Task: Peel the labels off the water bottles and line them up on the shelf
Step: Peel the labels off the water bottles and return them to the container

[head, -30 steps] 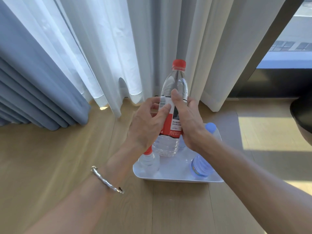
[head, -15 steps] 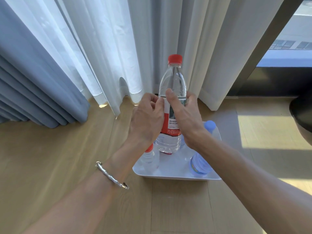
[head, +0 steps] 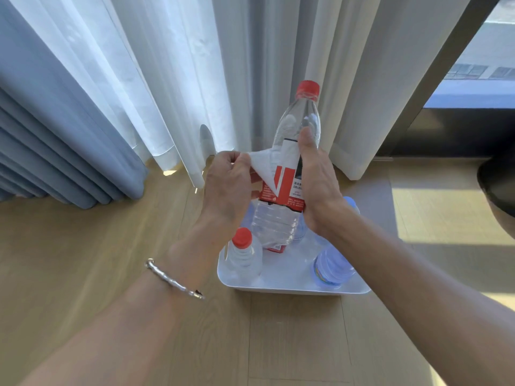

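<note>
In the head view, we held the bottle up above the tray, tilted a little to the right, its red cap on. Our right hand was wrapped round the bottle's right side, thumb pressed up along the label, gripping it firmly. Our left hand had its fingers pinched on a loosened flap of the label, white underside showing, pulled off to the left; the rest of the label was on the bottle, red and printed. To do this well, we judged, the pull should run low and steady around the bottle and not straight outward, so the film would come off in one strip, while the right hand turned the bottle to feed it and kept its thumb off the part about to lift. The white tray sat on the wooden floor by the curtains. In it stood a small red-capped bottle at the left, apparently bare, and a bluish bottle at the right with a label band near its base. Something red lay behind, mostly hidden. No shelf was in sight.
</note>
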The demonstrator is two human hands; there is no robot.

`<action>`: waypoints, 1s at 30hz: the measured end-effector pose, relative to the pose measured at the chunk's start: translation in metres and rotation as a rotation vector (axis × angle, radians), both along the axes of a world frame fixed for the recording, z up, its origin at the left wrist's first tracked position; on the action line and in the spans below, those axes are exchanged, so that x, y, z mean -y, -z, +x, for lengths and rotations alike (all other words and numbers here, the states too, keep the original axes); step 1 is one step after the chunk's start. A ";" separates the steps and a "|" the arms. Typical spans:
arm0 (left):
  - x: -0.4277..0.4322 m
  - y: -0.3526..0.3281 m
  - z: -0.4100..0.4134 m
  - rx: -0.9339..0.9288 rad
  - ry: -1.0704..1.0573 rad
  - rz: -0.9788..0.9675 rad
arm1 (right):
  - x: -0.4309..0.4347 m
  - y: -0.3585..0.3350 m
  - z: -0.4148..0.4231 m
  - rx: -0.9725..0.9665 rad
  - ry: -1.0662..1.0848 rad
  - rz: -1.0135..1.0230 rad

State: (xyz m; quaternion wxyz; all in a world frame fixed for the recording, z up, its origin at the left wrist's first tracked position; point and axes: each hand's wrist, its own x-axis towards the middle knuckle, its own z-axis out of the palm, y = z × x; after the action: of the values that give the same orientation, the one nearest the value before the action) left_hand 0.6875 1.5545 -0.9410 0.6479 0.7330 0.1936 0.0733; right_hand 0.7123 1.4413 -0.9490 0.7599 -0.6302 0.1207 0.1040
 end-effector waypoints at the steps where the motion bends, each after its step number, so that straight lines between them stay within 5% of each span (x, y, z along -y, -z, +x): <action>1: 0.000 -0.002 0.000 0.004 0.000 -0.005 | 0.000 -0.001 0.000 -0.003 0.011 0.024; 10: 0.017 0.005 -0.014 0.080 0.207 -0.117 | 0.007 0.003 0.001 0.063 0.057 0.077; 18: 0.014 0.007 -0.012 0.060 0.137 0.206 | 0.003 0.004 0.002 0.087 0.072 0.035; 25: -0.016 0.005 0.001 -0.030 0.008 -0.189 | 0.010 0.004 0.004 -0.049 0.009 0.209; 30: -0.031 0.000 0.011 -0.117 -0.012 -0.154 | 0.006 0.003 0.003 -0.051 -0.053 0.262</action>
State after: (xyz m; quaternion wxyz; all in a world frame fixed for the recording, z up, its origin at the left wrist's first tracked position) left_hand 0.6980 1.5855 -0.9409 0.6894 0.6830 0.2407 0.0193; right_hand 0.7157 1.4355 -0.9516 0.8295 -0.5255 0.1087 0.1548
